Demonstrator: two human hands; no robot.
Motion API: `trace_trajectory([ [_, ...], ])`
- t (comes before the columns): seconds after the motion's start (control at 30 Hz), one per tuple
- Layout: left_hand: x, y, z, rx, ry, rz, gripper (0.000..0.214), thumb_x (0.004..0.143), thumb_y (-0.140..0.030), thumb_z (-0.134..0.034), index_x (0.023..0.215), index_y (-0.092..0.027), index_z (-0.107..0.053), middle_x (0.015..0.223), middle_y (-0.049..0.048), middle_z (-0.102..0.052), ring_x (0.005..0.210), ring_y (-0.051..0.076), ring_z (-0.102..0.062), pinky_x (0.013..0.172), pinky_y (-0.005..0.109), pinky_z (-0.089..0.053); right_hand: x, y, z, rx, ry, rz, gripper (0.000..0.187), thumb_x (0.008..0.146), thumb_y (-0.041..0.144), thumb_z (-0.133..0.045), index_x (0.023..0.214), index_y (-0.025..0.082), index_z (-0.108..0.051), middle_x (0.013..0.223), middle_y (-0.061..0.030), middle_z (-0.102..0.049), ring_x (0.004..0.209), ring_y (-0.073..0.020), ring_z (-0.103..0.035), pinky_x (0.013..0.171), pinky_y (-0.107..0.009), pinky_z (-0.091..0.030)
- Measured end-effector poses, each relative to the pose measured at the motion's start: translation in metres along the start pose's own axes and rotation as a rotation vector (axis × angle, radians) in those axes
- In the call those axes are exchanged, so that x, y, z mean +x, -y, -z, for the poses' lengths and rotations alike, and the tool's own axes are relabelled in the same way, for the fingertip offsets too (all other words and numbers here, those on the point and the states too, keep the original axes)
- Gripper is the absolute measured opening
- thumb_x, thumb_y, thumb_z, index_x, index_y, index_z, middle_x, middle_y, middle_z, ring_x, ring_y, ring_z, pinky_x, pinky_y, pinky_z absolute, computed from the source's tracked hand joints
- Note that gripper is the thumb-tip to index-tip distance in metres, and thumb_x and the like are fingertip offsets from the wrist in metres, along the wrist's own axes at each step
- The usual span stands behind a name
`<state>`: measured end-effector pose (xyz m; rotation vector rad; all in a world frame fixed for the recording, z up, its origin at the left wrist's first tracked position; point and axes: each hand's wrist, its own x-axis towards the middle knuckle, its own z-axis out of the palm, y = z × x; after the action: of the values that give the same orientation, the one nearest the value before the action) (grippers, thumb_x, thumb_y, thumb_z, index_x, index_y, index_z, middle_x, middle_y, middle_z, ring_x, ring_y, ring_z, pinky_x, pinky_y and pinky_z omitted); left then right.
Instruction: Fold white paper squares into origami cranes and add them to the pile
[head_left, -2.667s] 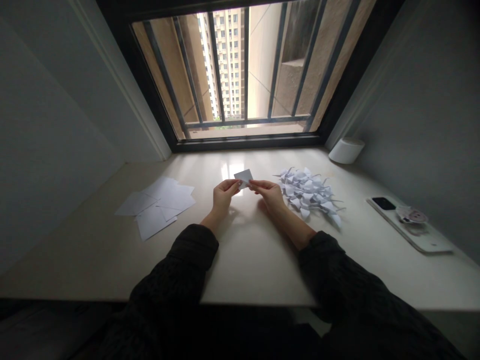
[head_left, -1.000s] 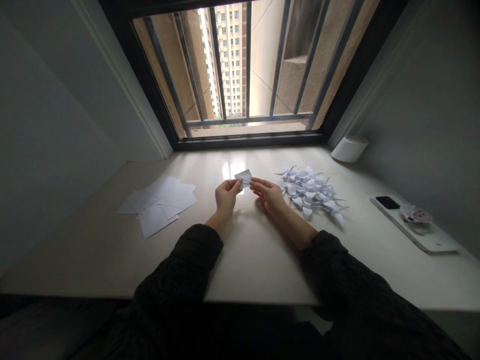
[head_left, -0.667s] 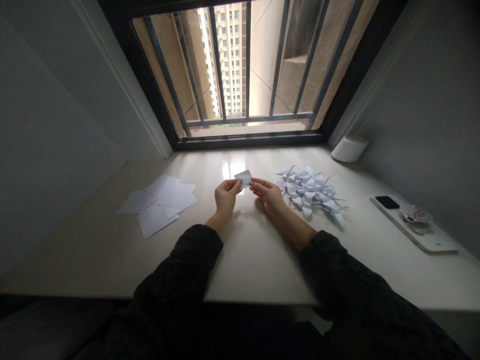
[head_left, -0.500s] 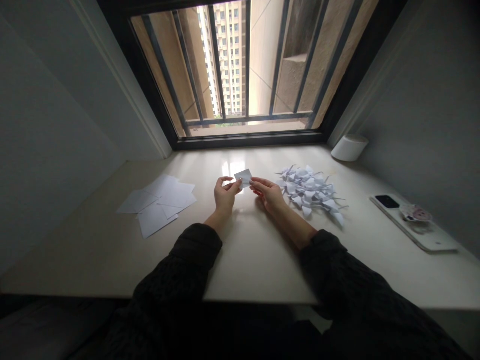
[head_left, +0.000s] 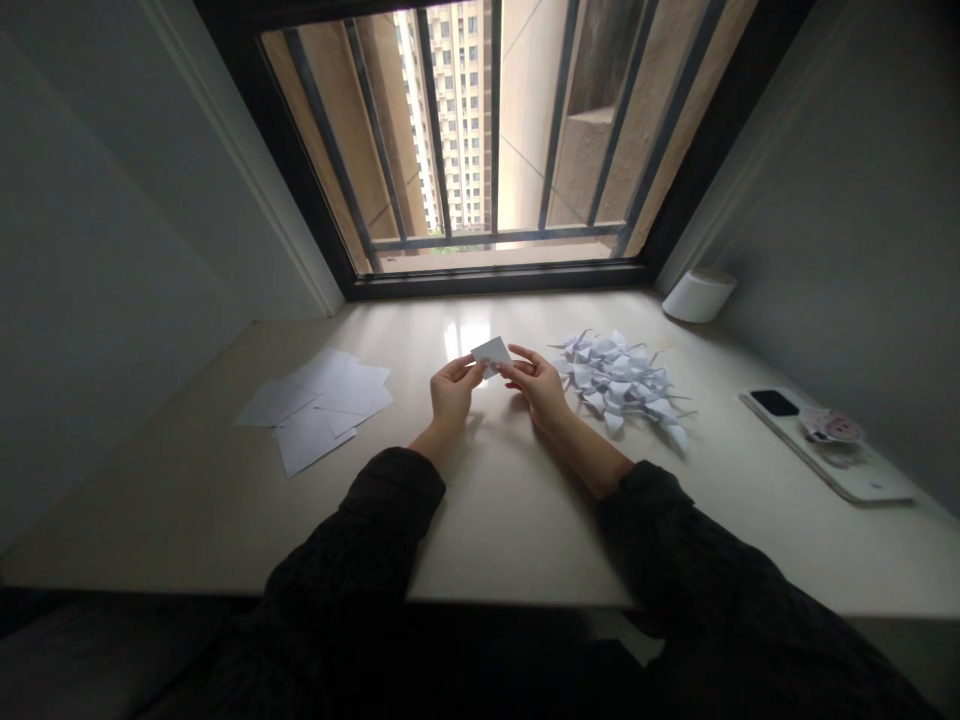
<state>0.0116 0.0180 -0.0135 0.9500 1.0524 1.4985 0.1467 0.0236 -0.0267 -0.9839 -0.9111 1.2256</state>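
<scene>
A small folded piece of white paper (head_left: 492, 351) is held up over the middle of the table, between both hands. My left hand (head_left: 453, 389) pinches its lower left side with thumb and fingers. On the opposite side, my right hand (head_left: 541, 386) grips the paper's lower right edge, its index finger lifted off. Just right of that hand lies a heap of folded paper cranes (head_left: 619, 378). Several loose white paper sheets (head_left: 322, 400) overlap one another on the left. How the paper's underside is folded cannot be seen.
The pale tabletop (head_left: 495, 520) runs up to a barred window (head_left: 495, 285). At the right lies a white phone (head_left: 817, 445) with a round grip on its back. A white cylindrical object (head_left: 700, 296) leans in the far right corner by the wall.
The paper has turned slightly and shifted a little to the right. My right index finger has risen away from it, while the left fingers have closed in a little.
</scene>
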Motion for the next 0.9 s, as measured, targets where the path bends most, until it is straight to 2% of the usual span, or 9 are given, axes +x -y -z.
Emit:
trace_trajectory([
  [0.13, -0.004, -0.001, -0.003, 0.01, 0.044, -0.071, 0.038, 0.059, -0.033, -0.081, 0.09, -0.014, -0.071, 0.083, 0.008, -0.073, 0.08, 0.02, -0.067, 0.08, 0.035, -0.05, -0.001, -0.001, -0.001, 0.005, 0.013, -0.054, 0.061, 0.049, 0.036, -0.084, 0.104, 0.022, -0.063, 0.075, -0.0004, -0.07, 0.071, -0.0171, -0.065, 0.061, -0.027, -0.046],
  [0.27, -0.004, -0.002, -0.004, 0.014, 0.074, -0.089, 0.038, 0.058, -0.032, -0.081, 0.09, -0.015, -0.072, 0.083, 0.0073, -0.073, 0.078, 0.019, -0.067, 0.078, 0.035, -0.05, -0.002, 0.0, -0.003, 0.038, 0.009, -0.056, 0.054, 0.049, 0.034, -0.084, 0.098, 0.022, -0.066, 0.077, -0.0009, -0.071, 0.07, -0.0161, -0.064, 0.062, -0.027, -0.045],
  [0.43, -0.002, -0.005, -0.004, 0.037, -0.016, -0.022, 0.039, 0.059, -0.033, -0.08, 0.092, -0.014, -0.072, 0.075, 0.0051, -0.072, 0.071, 0.017, -0.065, 0.075, 0.033, -0.049, -0.002, 0.003, -0.003, 0.05, 0.003, -0.099, 0.043, 0.051, 0.033, -0.083, 0.09, 0.021, -0.069, 0.073, -0.001, -0.071, 0.067, -0.0145, -0.063, 0.064, -0.026, -0.044],
  [0.5, 0.0, -0.005, -0.003, 0.029, -0.04, 0.013, 0.044, 0.058, -0.032, -0.081, 0.096, -0.013, -0.071, 0.074, 0.0044, -0.071, 0.07, 0.015, -0.064, 0.075, 0.032, -0.049, -0.002, 0.003, -0.002, 0.052, 0.02, -0.115, 0.042, 0.053, 0.033, -0.082, 0.091, 0.02, -0.07, 0.071, -0.0012, -0.071, 0.068, -0.0154, -0.064, 0.066, -0.027, -0.045],
  [0.7, 0.005, -0.006, 0.002, 0.022, -0.059, 0.065, 0.053, 0.056, -0.031, -0.081, 0.105, -0.012, -0.069, 0.076, 0.0046, -0.069, 0.072, 0.015, -0.063, 0.076, 0.032, -0.048, -0.005, 0.004, -0.002, 0.028, 0.1, -0.135, 0.044, 0.059, 0.032, -0.076, 0.101, 0.02, -0.07, 0.085, -0.0059, -0.074, 0.083, -0.0208, -0.069, 0.074, -0.03, -0.045],
  [0.9, 0.009, -0.003, 0.007, 0.031, -0.066, 0.107, 0.051, 0.057, -0.032, -0.08, 0.103, -0.013, -0.07, 0.08, 0.0061, -0.068, 0.075, 0.015, -0.063, 0.074, 0.03, -0.048, -0.006, 0.005, -0.002, 0.011, 0.16, -0.156, 0.042, 0.062, 0.031, -0.074, 0.103, 0.02, -0.07, 0.086, -0.0066, -0.074, 0.086, -0.0229, -0.068, 0.066, -0.029, -0.048],
])
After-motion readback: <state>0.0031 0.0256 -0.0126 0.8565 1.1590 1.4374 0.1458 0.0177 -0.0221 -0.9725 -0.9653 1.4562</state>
